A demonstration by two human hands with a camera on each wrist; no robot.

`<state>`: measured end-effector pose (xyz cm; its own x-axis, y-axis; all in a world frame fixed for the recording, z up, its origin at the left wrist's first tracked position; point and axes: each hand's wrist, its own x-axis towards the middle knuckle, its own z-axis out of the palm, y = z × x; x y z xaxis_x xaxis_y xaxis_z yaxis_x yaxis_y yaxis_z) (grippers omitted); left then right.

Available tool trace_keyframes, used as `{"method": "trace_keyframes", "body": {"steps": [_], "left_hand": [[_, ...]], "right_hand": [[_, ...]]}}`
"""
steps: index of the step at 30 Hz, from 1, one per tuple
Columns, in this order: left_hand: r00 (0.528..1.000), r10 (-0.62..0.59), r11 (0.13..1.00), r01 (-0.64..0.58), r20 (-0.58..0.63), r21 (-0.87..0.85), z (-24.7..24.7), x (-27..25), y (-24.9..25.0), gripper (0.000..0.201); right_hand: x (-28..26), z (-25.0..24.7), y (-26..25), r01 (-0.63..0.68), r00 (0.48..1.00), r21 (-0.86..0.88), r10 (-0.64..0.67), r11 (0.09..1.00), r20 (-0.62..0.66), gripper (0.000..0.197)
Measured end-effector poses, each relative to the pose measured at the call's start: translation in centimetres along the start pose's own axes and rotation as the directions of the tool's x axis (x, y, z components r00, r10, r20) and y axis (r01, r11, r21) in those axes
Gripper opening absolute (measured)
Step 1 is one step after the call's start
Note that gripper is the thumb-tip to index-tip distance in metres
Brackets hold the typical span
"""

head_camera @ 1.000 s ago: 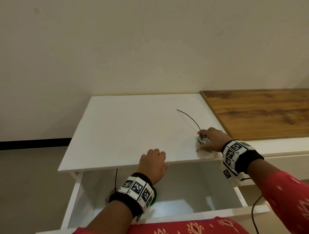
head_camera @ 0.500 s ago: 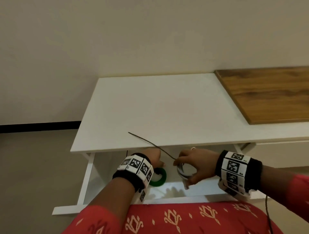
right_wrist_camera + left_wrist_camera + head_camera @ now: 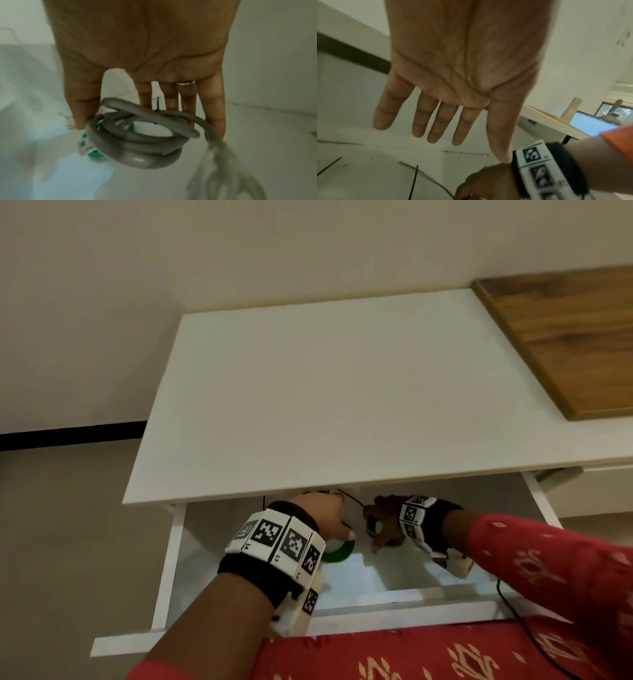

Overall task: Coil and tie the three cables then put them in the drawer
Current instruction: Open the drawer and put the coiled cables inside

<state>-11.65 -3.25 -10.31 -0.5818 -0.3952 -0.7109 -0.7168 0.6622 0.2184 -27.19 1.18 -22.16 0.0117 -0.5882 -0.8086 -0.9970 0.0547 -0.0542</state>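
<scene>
The white drawer [image 3: 171,559] is pulled out under the white tabletop [image 3: 325,388]. My right hand [image 3: 380,529] is inside it and grips a coiled grey cable [image 3: 137,147] between thumb and fingers. A thin black tie strand [image 3: 349,497] sticks up from that coil. A green coiled cable [image 3: 339,553] lies on the drawer floor, partly under my left hand [image 3: 329,518]. In the left wrist view the left hand's fingers [image 3: 436,121] are straight and hold nothing. A third cable does not show.
A wooden board [image 3: 565,337] lies on the surface to the right of the tabletop. The tabletop's front edge overhangs the back of the drawer, just above both hands. A thin black strand [image 3: 264,501] stands at the drawer's back left.
My right hand has carried the grey coil from the tabletop down into the drawer. My left hand has moved from the table's front edge into the drawer, over the green coil.
</scene>
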Motion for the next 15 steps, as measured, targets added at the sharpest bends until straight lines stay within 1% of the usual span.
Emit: {"method": "trace_keyframes", "body": {"steps": [2,6,11,15], "left_hand": [[1.000,0.020,1.000,-0.020,-0.001,-0.011,-0.3,-0.1,0.2,0.055],[0.998,0.055,0.998,-0.056,-0.030,-0.025,-0.7,-0.3,1.0,0.057],[0.997,0.066,0.998,-0.066,-0.026,-0.021,-0.7,-0.3,1.4,0.058],[0.999,0.044,0.998,-0.044,-0.009,-0.037,-0.8,-0.6,1.1,0.059]], "right_hand": [[1.4,1.4,0.2,-0.020,1.000,0.021,0.021,1.000,-0.013,0.089],[2.9,3.2,0.1,-0.026,0.998,0.010,0.027,1.000,-0.048,0.090],[3.8,4.1,-0.2,-0.056,0.994,0.021,0.058,0.998,-0.093,0.087],[3.1,3.5,-0.1,-0.073,0.994,0.041,0.076,0.996,-0.076,0.095]]}}
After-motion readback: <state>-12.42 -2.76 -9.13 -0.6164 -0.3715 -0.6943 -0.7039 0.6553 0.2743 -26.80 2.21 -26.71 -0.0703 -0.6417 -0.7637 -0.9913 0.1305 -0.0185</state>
